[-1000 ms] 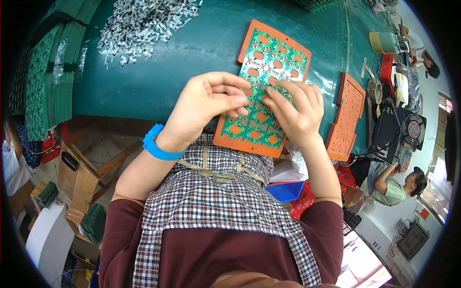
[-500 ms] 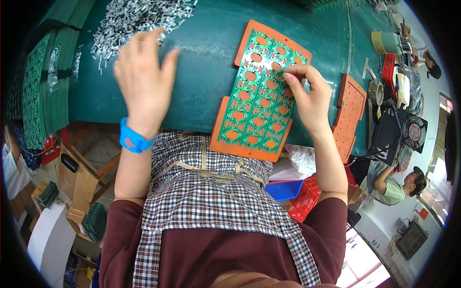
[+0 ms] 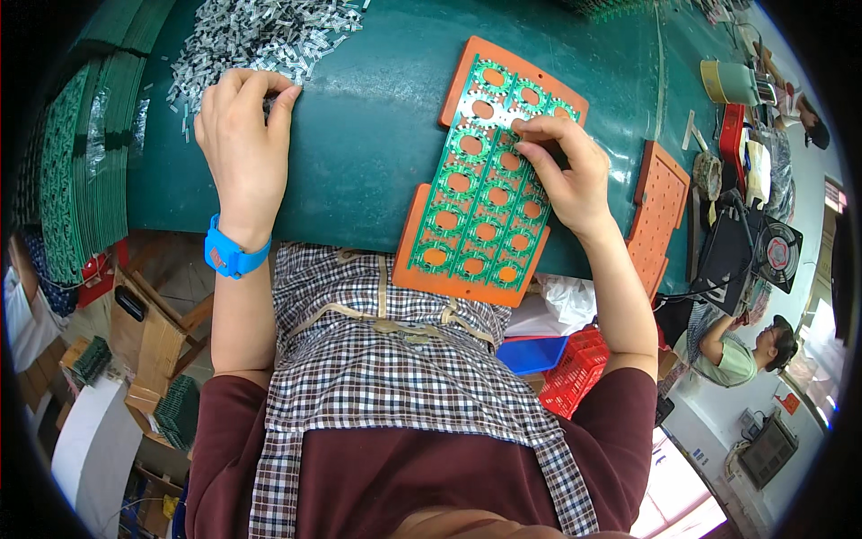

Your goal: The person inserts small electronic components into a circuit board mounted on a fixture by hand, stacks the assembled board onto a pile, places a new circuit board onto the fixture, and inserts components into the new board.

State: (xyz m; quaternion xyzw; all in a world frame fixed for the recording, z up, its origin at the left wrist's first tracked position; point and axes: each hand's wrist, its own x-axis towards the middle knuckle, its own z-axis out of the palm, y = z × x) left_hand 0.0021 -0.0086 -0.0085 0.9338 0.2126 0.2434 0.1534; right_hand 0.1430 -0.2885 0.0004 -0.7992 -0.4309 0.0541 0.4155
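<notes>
A green circuit board panel (image 3: 462, 199) with rows of oval openings lies on an orange fixture plate (image 3: 514, 65) at the table's near edge. Over its upper middle, my right hand (image 3: 572, 175) has thumb and forefinger pinched together at the panel's surface. Whatever those fingertips hold is too small to make out. At the near edge of a heap of small clear-and-dark strip parts (image 3: 260, 36), my left hand (image 3: 241, 148) is closed, thumb drawn in against the curled fingers. Its fingertips are partly hidden, so what they hold cannot be told. A blue band (image 3: 235, 251) circles my left wrist.
Stacked green board panels (image 3: 85, 171) stand at the table's left. A second orange plate (image 3: 658, 211) lies to the right, near a black fan (image 3: 775, 249). Below the table are a red basket (image 3: 575, 373) and a blue tray (image 3: 532, 356). Another person (image 3: 741, 350) is at far right.
My left hand has shifted slightly left, and its spread fingers have closed at the heap's edge. My right hand has moved a little left across the panel, still pinched.
</notes>
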